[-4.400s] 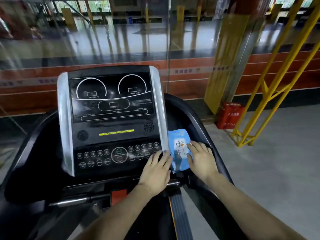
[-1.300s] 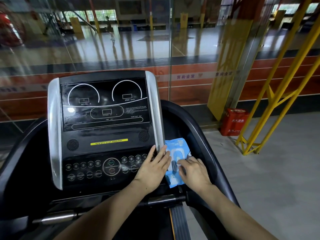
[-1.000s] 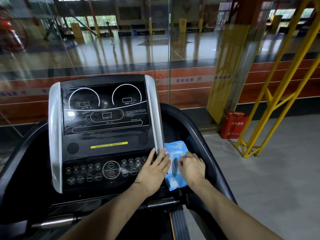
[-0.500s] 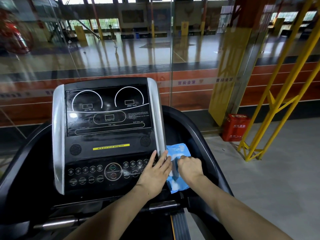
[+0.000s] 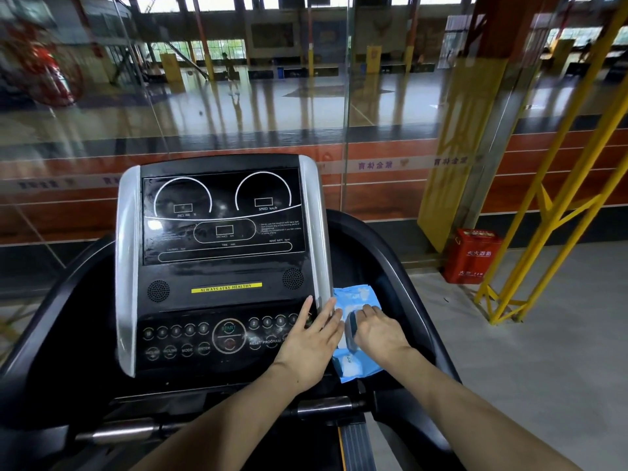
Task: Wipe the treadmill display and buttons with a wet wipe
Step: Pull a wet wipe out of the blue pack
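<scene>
A blue wet wipe pack (image 5: 353, 367) lies on the treadmill's right console tray, beside the silver side trim. My left hand (image 5: 312, 341) lies flat with straight fingers across the pack's left edge and the lower right corner of the console. My right hand (image 5: 375, 331) has curled fingers pinching the pack's lifted flap (image 5: 351, 325) at its middle. The black display (image 5: 221, 215) with two dial outlines fills the upper console. Below it sits the button panel (image 5: 204, 338) with a round START button. No loose wipe is visible.
Black curved handrails (image 5: 390, 266) frame the console on both sides. A silver grip bar (image 5: 136, 431) runs below the console. A glass wall stands behind the treadmill. A red box (image 5: 470, 256) and a yellow steel frame (image 5: 543, 215) stand on the floor to the right.
My right hand's fingers have curled in on the pack's middle and peeled its flap up. My left hand stays flat at the pack's left edge. The camera tilted slightly.
</scene>
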A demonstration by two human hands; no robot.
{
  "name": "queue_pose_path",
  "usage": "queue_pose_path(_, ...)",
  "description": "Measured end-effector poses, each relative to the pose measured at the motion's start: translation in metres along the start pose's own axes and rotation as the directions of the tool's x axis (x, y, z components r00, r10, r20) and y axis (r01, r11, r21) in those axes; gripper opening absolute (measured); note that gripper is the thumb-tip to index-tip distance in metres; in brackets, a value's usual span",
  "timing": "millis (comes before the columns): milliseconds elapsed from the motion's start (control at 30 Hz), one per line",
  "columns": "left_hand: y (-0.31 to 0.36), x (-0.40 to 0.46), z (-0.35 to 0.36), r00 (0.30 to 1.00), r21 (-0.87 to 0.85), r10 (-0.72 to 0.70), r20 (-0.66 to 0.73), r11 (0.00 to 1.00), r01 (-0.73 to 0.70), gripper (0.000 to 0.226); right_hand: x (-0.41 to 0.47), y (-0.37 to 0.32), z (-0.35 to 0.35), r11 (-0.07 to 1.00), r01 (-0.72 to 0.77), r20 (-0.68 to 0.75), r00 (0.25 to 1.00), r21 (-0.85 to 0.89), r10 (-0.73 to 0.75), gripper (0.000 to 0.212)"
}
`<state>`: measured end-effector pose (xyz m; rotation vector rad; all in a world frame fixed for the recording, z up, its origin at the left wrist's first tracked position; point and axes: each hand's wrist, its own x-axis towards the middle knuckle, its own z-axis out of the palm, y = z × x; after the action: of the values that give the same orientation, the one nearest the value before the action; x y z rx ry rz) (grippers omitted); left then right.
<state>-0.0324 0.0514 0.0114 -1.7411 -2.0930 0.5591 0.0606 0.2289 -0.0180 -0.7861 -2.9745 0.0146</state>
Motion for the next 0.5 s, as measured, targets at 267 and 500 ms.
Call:
queue_pose_path(267, 0.001, 0.001, 0.0, 1.0, 0.004, 0.0, 0.01, 1.0, 0.0, 0.073, -0.014, 0.01, 0.0, 0.986, -0.066, -0.13, 0.988, 0.154, 0.086, 0.024)
queue_pose_path(500, 0.002, 0.002, 0.001, 1.0, 0.008, 0.002, 0.016, 1.0, -0.002, 0.073, -0.004, 0.003, -0.014, 0.97, -0.181, -0.014, 0.982, 0.162, 0.186, 0.019)
